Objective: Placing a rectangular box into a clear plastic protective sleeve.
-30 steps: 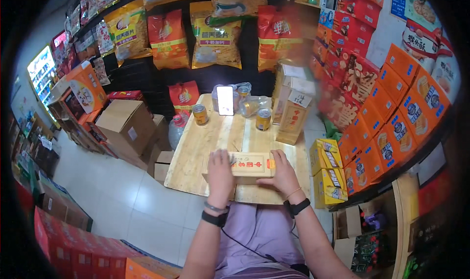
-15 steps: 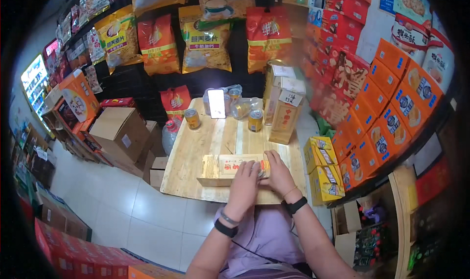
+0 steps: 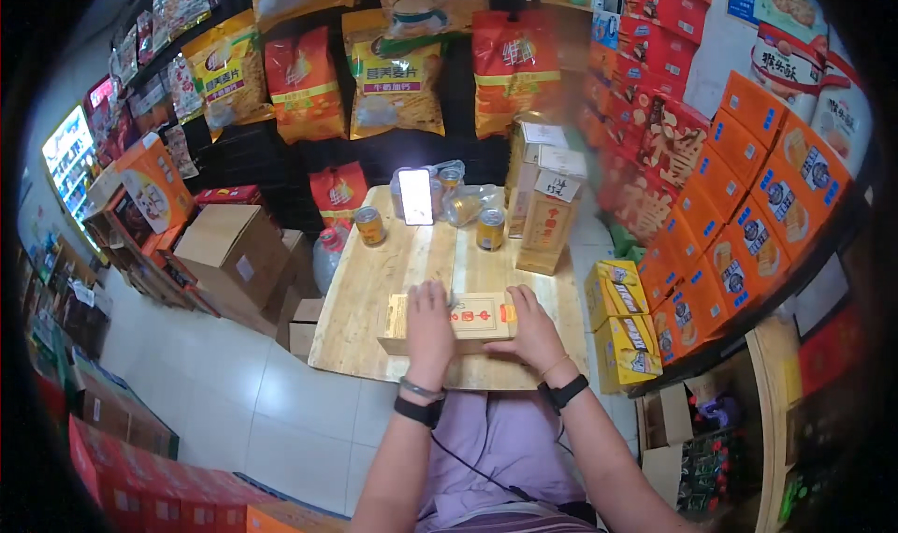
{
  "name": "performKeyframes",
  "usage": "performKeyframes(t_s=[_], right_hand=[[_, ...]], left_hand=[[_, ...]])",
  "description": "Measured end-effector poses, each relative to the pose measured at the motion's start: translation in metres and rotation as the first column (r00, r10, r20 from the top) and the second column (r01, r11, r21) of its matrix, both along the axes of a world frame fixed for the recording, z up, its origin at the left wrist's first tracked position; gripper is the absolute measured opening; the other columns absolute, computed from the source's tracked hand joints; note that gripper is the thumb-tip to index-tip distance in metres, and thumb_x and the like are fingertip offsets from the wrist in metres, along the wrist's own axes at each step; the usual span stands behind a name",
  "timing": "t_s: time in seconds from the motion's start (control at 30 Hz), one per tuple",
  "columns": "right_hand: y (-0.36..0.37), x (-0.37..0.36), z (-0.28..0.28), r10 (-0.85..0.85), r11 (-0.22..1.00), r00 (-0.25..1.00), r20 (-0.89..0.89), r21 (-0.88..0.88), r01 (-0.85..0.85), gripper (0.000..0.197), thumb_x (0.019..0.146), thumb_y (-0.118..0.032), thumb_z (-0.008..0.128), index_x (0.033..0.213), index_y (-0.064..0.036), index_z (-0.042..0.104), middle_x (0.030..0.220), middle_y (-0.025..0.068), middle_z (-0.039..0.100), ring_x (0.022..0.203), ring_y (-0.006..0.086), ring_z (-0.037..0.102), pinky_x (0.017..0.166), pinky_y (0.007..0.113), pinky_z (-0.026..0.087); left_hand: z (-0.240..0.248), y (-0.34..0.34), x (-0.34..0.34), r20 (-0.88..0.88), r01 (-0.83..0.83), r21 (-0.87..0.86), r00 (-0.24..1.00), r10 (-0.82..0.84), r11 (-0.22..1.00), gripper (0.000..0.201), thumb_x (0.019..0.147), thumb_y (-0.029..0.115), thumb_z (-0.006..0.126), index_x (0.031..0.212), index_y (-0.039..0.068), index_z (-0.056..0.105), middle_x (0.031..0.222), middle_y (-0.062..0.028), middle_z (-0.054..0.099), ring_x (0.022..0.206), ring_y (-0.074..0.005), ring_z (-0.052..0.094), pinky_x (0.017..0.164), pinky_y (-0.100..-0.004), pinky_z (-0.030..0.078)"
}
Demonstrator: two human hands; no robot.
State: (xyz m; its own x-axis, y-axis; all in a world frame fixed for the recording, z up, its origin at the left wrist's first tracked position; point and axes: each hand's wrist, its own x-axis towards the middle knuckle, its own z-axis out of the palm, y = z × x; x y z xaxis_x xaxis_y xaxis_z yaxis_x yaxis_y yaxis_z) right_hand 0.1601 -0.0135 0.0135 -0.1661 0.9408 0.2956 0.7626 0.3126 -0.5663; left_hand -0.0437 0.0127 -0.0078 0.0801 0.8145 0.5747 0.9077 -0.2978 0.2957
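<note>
A long gold-tan carton [image 3: 479, 316] with red print lies on its side along the near part of the wooden table [image 3: 365, 285]. My left hand [image 3: 429, 332] reaches over its left half, fingers close together, tips at the far edge. Around the carton's right end my right hand [image 3: 536, 332] is closed, fingers on top and thumb at the near side. An orange patch [image 3: 508, 316] shows on the carton beside the right fingers. What lies under my left palm is hidden.
At the table's back stand a lit phone [image 3: 414, 198], a gold can [image 3: 369, 226], another can [image 3: 489, 229], a clear plastic bag [image 3: 465, 204] and an upright gold box [image 3: 550, 210]. Yellow boxes [image 3: 625, 346] stand off the right edge; cardboard cartons [image 3: 234, 252] are on the left.
My left hand has slid left from the carton's right end to its left half. The carton's upper face shows different red print. My right hand keeps to the right end.
</note>
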Motion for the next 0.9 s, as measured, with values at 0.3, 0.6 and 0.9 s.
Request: performKeyframes(t_s=[0.3, 0.6, 0.9], right_hand=[[0.005, 0.009, -0.018, -0.008, 0.998, 0.997, 0.081, 0.056, 0.003, 0.103, 0.057, -0.023, 0.092, 0.142, 0.0004, 0.038, 0.146, 0.0219, 0.039, 0.129, 0.0401, 0.047, 0.108, 0.041, 0.044], [-0.001, 0.003, -0.003, 0.003, 1.0, 1.0, 0.015, 0.022, -0.004, 0.113, 0.058, -0.048, 0.091, 0.143, 0.0022, 0.037, 0.147, 0.0241, 0.038, 0.13, 0.0413, 0.046, 0.108, 0.042, 0.043], [0.001, 0.003, -0.006, -0.017, 1.0, 1.0, 0.027, 0.011, 0.017, 0.113, 0.058, -0.05, 0.09, 0.143, 0.0018, 0.037, 0.148, 0.0246, 0.038, 0.132, 0.041, 0.045, 0.108, 0.043, 0.043]], left_hand=[[0.019, -0.031, 0.064, 0.086, 0.397, -0.066, 0.916, -0.391, 0.915, 0.051, 0.084, 0.004, 0.06, 0.134, -0.002, 0.05, 0.136, -0.023, 0.05, 0.128, -0.0449, 0.045, 0.11, -0.0471, 0.04], [0.03, -0.057, -0.019, 0.162, 0.219, -0.199, 0.969, -0.188, 0.955, 0.052, 0.085, 0.002, 0.061, 0.135, -0.001, 0.048, 0.134, -0.0239, 0.051, 0.127, -0.0447, 0.044, 0.111, -0.049, 0.037], [0.0, 0.002, -0.008, 0.083, 0.001, -0.021, 0.997, 0.001, 1.0, 0.046, 0.09, 0.007, 0.057, 0.134, -0.005, 0.049, 0.136, -0.0255, 0.049, 0.128, -0.0474, 0.043, 0.112, -0.0505, 0.036]])
